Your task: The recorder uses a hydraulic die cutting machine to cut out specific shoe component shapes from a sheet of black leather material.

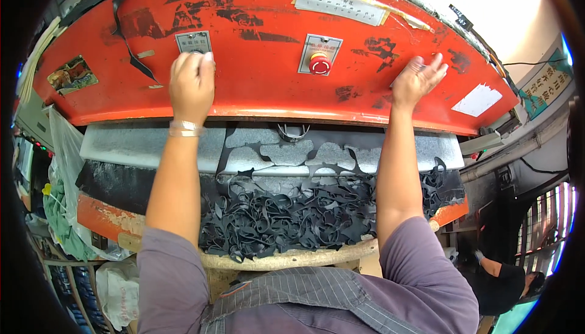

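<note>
My left hand point(192, 87) is raised to the red front panel point(256, 84) of a large machine, fingers curled at the lower edge of a small metal control plate point(193, 40). Whatever lies under those fingers is hidden. To the right, my right hand point(416, 83) rests against the same panel with fingers stretched and apart, its palm covering part of a plate. Between the hands sits a red mushroom-shaped stop button point(320, 63) on its own plate. Below the panel, a ring-shaped metal cutting die point(294, 132) lies on a dark sheet point(262, 136) with cut-out shapes.
Dark curled scraps point(286, 212) are heaped along the machine's near edge, between my forearms. A pale worn board point(292, 256) borders them. Plastic bags point(67, 194) hang at left; a white sack point(119, 291) stands lower. Another person point(503, 285) is at lower right.
</note>
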The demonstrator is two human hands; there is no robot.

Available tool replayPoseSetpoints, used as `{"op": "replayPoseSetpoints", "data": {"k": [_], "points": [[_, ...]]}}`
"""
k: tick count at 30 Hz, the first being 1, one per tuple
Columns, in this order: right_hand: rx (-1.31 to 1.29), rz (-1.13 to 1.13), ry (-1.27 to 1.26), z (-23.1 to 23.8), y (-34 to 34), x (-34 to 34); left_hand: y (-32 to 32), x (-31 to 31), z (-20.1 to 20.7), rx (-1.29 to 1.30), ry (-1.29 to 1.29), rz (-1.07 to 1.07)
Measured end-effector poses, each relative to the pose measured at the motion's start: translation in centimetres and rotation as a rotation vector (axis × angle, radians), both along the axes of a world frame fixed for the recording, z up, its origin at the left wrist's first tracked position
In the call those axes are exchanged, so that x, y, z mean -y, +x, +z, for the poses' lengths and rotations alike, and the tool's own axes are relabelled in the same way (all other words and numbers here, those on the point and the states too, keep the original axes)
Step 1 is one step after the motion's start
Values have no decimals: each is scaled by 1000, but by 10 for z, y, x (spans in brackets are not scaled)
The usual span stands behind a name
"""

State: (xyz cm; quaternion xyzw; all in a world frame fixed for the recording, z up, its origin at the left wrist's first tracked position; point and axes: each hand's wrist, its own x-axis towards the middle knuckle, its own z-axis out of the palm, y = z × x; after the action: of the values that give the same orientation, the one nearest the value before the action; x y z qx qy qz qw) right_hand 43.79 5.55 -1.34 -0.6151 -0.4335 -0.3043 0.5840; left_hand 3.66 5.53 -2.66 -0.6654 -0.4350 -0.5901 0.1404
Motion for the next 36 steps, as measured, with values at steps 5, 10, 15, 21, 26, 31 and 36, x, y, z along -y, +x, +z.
{"op": "replayPoseSetpoints", "data": {"k": [5, 10, 15, 21, 26, 31, 36], "points": [[15, 241, -40, -16, -34, 76, -13, 76, -3, 28, -353, -219], [279, 989, -894, -83, -124, 231, 11, 227, -84, -269, -732, -606], [565, 1068, -1079, -144, -176, 325, 29, 312, -128, -405, -808, -524], [488, 985, -1044, -140, -184, 324, 42, 313, -134, -327, -748, -400], [547, 1110, -1202, -125, -173, 298, 42, 290, -117, -443, -877, -458], [315, 1287, -1306, -75, -148, 195, 30, 209, -81, -462, -1076, -649], [476, 612, -1077, -96, -148, 50, 50, 56, -99, -274, -858, -326]]}}
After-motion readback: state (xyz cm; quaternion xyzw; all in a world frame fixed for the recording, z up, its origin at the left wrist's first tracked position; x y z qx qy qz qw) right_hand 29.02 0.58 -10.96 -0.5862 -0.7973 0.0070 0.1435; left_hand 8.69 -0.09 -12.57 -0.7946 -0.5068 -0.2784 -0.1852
